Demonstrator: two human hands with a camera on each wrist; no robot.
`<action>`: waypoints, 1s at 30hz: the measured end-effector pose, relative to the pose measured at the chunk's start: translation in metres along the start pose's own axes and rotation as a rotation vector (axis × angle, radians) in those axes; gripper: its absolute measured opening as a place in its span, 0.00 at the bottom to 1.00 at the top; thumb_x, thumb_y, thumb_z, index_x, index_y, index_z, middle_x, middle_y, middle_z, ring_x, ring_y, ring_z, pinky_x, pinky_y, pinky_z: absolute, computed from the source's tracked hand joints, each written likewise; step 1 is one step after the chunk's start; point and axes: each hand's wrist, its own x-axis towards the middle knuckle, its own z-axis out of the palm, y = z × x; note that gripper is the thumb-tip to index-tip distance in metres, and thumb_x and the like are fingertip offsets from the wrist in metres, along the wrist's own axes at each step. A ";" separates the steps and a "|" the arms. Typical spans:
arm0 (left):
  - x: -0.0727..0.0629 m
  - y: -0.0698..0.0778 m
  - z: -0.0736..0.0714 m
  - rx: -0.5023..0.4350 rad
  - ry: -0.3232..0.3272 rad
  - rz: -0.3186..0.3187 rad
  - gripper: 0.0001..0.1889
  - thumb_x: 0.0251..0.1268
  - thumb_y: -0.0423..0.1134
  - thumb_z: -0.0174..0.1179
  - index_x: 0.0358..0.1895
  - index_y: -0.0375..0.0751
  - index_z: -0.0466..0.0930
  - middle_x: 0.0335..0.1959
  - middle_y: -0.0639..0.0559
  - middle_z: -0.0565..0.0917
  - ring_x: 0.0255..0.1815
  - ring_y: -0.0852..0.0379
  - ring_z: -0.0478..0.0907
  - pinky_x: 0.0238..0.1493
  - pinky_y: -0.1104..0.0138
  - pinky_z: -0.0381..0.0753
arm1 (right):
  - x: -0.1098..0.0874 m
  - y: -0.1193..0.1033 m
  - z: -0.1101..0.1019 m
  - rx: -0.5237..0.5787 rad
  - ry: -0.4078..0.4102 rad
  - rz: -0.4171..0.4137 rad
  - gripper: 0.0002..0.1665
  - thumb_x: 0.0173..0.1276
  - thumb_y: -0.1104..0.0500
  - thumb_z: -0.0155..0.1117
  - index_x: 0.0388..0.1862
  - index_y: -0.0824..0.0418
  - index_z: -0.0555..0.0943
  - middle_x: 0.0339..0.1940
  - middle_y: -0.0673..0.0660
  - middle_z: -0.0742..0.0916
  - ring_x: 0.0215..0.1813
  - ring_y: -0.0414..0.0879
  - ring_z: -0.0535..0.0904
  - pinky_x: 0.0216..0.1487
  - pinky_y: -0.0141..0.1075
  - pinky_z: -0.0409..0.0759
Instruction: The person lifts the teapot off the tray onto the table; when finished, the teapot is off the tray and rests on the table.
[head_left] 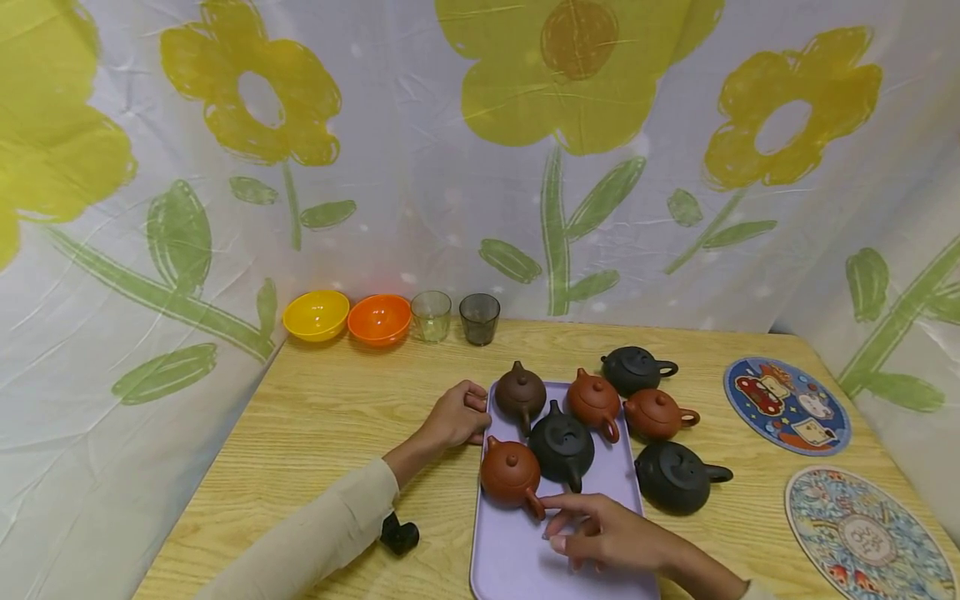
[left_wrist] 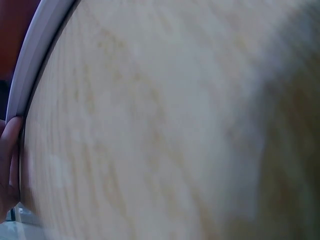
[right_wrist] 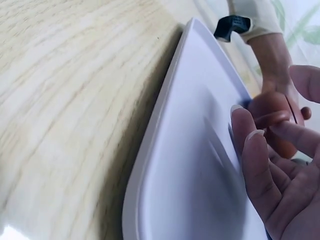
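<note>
In the head view my left hand (head_left: 458, 414) holds the left edge of the lilac tray (head_left: 517, 550), its fingertips at the rim. My right hand (head_left: 600, 533) reaches over the tray from the lower right. Its index finger touches the handle of the front reddish-brown teapot (head_left: 510, 473), while the thumb stays apart from it. In the right wrist view that finger meets the teapot's handle (right_wrist: 274, 119). Also on the tray are a black teapot (head_left: 561, 446), a dark brown teapot (head_left: 519, 393) and a second reddish-brown teapot (head_left: 594, 398).
Right of the tray stand a black teapot (head_left: 633, 369), a reddish-brown one (head_left: 657, 414) and another black one (head_left: 675, 479). Two round mats (head_left: 787, 406) lie farther right. Yellow (head_left: 317, 317) and orange bowls (head_left: 379, 321) and two glasses (head_left: 480, 320) line the back edge.
</note>
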 end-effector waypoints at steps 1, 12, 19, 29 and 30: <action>0.000 0.000 0.000 -0.001 -0.001 0.000 0.21 0.53 0.25 0.61 0.53 0.34 0.75 0.42 0.42 0.78 0.33 0.56 0.79 0.26 0.62 0.88 | 0.000 0.000 0.001 0.005 0.000 -0.006 0.31 0.75 0.56 0.59 0.73 0.65 0.68 0.51 0.60 0.84 0.34 0.42 0.82 0.27 0.27 0.77; 0.000 -0.001 0.000 0.000 -0.010 0.004 0.21 0.54 0.25 0.61 0.54 0.33 0.74 0.42 0.42 0.77 0.33 0.56 0.79 0.26 0.63 0.88 | 0.012 -0.001 0.015 0.011 0.095 0.016 0.27 0.74 0.52 0.61 0.67 0.65 0.74 0.47 0.56 0.82 0.30 0.42 0.82 0.22 0.28 0.74; 0.000 -0.001 0.000 -0.007 -0.006 -0.007 0.21 0.53 0.25 0.61 0.54 0.34 0.74 0.42 0.44 0.77 0.31 0.55 0.79 0.25 0.63 0.88 | 0.018 -0.004 0.023 0.011 0.170 0.036 0.17 0.75 0.50 0.60 0.52 0.62 0.81 0.41 0.55 0.83 0.28 0.43 0.81 0.20 0.28 0.73; 0.001 -0.002 0.000 -0.018 -0.009 -0.003 0.22 0.53 0.25 0.60 0.54 0.34 0.73 0.42 0.43 0.77 0.32 0.55 0.79 0.26 0.62 0.88 | 0.024 -0.005 0.035 0.040 0.295 0.094 0.18 0.76 0.48 0.58 0.43 0.62 0.82 0.31 0.53 0.83 0.25 0.43 0.81 0.19 0.32 0.73; 0.002 -0.003 0.000 -0.016 -0.009 -0.003 0.22 0.53 0.25 0.60 0.54 0.34 0.74 0.42 0.43 0.77 0.32 0.55 0.79 0.26 0.62 0.88 | 0.025 -0.006 0.036 0.041 0.304 0.099 0.18 0.76 0.48 0.58 0.43 0.62 0.82 0.30 0.53 0.83 0.25 0.43 0.81 0.20 0.32 0.73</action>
